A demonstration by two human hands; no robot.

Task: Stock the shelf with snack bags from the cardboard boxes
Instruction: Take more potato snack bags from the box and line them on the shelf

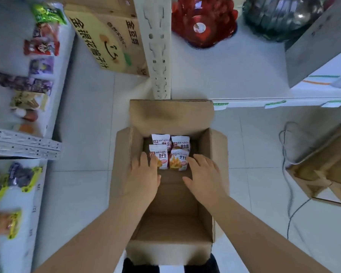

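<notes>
The white tiled floor fills most of the head view, and an open cardboard box stands on it in the middle, its flaps folded outward. Taking this box as the landmark: to its left runs a white shelf with mixed snack packets lying on its boards, among them a red packet on the upper board and yellow-edged packets on the lower one. Beyond the box, to the left of a perforated white upright, a second carton printed with large characters leans on the floor. Beyond the box to the right sit a red glossy bowl-like object and a dark one. To the right of the box lies another brown carton with dividers, a grey cable trailing on the floor beside it.

Inside the box, at its far end, four white snack bags stand in two rows of two, printed with orange chips; the near half of the box floor is bare cardboard.

Both bare forearms reach down into the box. The left hand is open with fingers spread, its fingertips touching the near-left bag. The right hand is likewise open, fingers splayed, its fingertips at the edge of the near-right bag. Neither hand has closed around a bag.
</notes>
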